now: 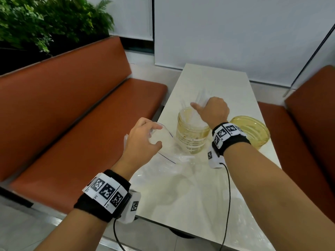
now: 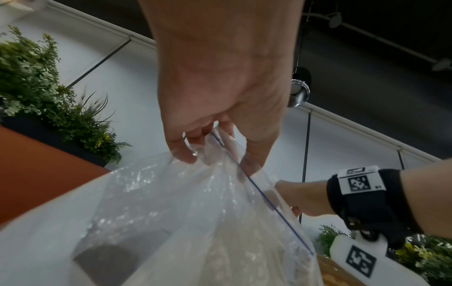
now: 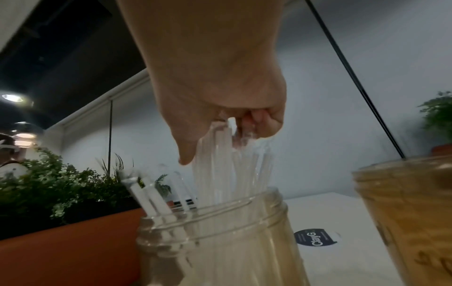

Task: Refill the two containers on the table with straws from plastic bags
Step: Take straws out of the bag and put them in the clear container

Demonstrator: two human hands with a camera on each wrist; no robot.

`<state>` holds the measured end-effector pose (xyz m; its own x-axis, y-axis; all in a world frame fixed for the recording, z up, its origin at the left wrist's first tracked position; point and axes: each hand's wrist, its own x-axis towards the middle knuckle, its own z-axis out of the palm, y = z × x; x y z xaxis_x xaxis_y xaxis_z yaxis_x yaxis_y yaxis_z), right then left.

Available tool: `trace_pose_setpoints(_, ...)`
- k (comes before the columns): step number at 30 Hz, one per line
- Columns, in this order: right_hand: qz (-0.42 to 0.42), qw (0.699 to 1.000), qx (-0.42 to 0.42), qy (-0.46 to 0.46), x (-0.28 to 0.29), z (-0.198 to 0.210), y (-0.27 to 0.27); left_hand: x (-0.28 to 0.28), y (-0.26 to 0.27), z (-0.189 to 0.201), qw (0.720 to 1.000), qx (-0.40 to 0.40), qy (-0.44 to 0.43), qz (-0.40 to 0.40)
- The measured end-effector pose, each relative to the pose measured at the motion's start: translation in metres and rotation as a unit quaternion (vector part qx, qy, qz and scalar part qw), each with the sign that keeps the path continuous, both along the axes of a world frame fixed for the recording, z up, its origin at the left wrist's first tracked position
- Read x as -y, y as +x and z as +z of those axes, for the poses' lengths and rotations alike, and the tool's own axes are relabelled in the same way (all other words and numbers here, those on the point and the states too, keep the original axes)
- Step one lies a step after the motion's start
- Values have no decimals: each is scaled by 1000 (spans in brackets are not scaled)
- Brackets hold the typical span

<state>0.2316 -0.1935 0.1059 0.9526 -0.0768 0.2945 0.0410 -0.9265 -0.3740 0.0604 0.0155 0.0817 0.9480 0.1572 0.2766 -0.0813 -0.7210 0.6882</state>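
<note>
- Straws (image 3: 227,164): clear bundle, gripped near its top ends by the right hand (image 1: 214,113); fingers curled round the bundle, thumb sticking out to the side. Lower ends sit inside the near jar (image 1: 192,131).
- Near jar: clear yellowish, open mouth, upright on the tabletop (image 1: 213,82). A few loose straws (image 3: 146,195) already lean against its rim, apart from the held bundle.
- Second container (image 1: 252,129): amber-tinted, wide mouth, just right of the near jar, partly hidden behind the right wrist. Contents cannot be made out.
- Plastic bag (image 2: 186,212): clear, blue line at its mouth, left of the near jar. Left hand (image 1: 143,140) pinches its upper edge, fingers curled onto the film, holding the mouth up; the rest drapes on the tabletop.
- Tabletop: pale, glossy, long and narrow. A round dark sticker (image 3: 315,238) lies beyond the near jar.
- Room: orange padded benches (image 1: 72,109) on both sides, green plants (image 1: 45,20) behind the left one, white roller blinds (image 1: 235,33) at the far end.
</note>
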Motion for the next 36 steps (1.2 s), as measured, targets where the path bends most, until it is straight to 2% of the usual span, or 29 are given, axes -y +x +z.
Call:
trace_pose_setpoints(3,-30,998,-41,25,3,-4,1,0,1,2,1000,18,-13,-16)
trace_pose_setpoints(6,-32,996,-32,77,11,1,3,1,1,6,999,34,-18,-28)
trace_pose_setpoints(7,-19,995,-10,96,13,5,3,1,1,7,999,33,-17,-29)
trace_pose_setpoints(9,41,990,92,103,14,10,6,2,2,8,999,34,-19,-29)
trace_pose_setpoints(11,128,978,158,35,13,7,12,4,3,8,999,34,-17,-31)
trace_pose_setpoints(12,166,975,148,-13,11,1,13,5,3,9,999,33,-15,-31)
trace_pose_setpoints(14,218,969,50,-105,9,-14,14,6,4,10,999,31,-13,-35)
trace_pose_setpoints(16,206,966,-24,-155,8,-23,15,6,5,12,998,32,-11,-44)
trace_pose_setpoints(17,182,970,-13,-160,8,-22,15,6,5,13,998,31,-7,-48)
trace_pose_setpoints(19,142,980,72,-120,0,-13,15,6,7,15,998,35,-2,-53)
trace_pose_setpoints(20,148,975,113,-118,-7,-9,13,5,8,15,998,38,1,-53)
trace_pose_setpoints(21,179,965,133,-138,-15,-9,11,6,8,16,998,42,3,-53)
trace_pose_setpoints(22,226,949,118,-185,-22,-10,7,7,9,16,998,44,4,-54)
trace_pose_setpoints(24,289,909,46,-297,-32,-21,1,8,10,18,997,42,10,-56)
trace_pose_setpoints(25,291,901,20,-322,-32,-23,0,9,10,19,998,38,17,-57)
trace_pose_setpoints(27,261,924,16,-279,-26,-15,-3,9,10,20,997,28,31,-64)
trace_pose_setpoints(29,223,948,50,-221,-21,3,-7,9,11,21,997,8,39,-72)
trace_pose_setpoints(32,193,960,141,-144,-13,37,-27,12,12,24,995,-26,46,-88)
trace_pose_setpoints(33,204,964,137,-99,-11,47,-37,14,13,25,994,-31,47,-92)
trace_pose_setpoints(34,229,966,102,-56,-9,56,-48,15,15,26,994,-33,47,-96)
trace_pose_setpoints(36,301,950,-79,21,-5,64,-68,18,19,25,993,-34,48,-103)
